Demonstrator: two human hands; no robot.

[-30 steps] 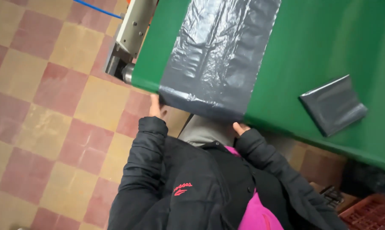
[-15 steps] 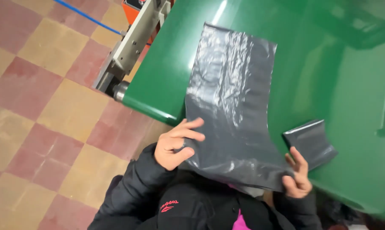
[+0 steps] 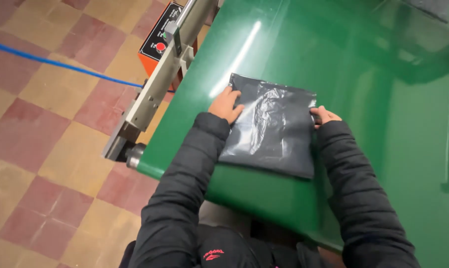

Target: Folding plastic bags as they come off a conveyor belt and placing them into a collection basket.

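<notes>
A green belt (image 3: 333, 74) fills the view from 12 to 5 o'clock over a checked floor (image 3: 40, 144). A metal frame (image 3: 155, 89) with an orange box (image 3: 160, 44) runs along its 9 o'clock edge. At centre a grey bag (image 3: 274, 126) lies flat on the belt. The left hand (image 3: 225, 104) presses its 10 o'clock corner, fingers spread; the right hand (image 3: 323, 115) pinches its 2 o'clock edge.

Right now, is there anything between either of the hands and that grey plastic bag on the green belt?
No. The left hand lies on the grey bag's left edge and the right hand grips its right edge. Nothing else sits on the green belt around it.
</notes>
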